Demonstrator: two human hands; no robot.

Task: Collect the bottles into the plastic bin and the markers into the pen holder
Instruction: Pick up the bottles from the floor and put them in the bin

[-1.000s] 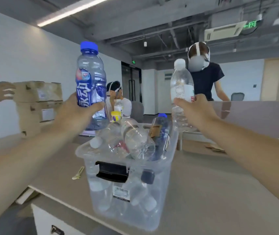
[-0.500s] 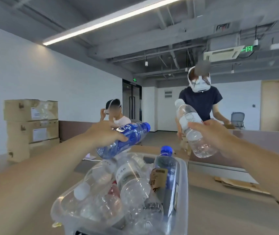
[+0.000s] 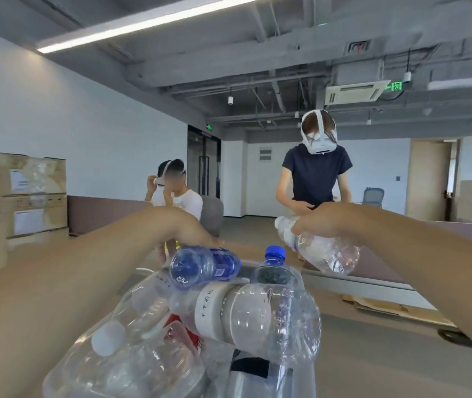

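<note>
Bin [image 3: 300,374] nearer, blue bottle [image 3: 204,267] lower

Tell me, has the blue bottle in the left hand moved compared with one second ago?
Yes. The blue bottle came down from upright above the plastic bin and now lies on the pile under the left hand.

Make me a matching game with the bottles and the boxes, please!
Things:
1. blue bottle
2. clear bottle
3. blue-capped bottle
4. cardboard boxes

Where:
a. stacked by the left wall
b. lying on top of the pile, under the left hand
c. held in the right hand
d. standing upright in the bin

Pairs: 1-b, 2-c, 3-d, 4-a
</note>
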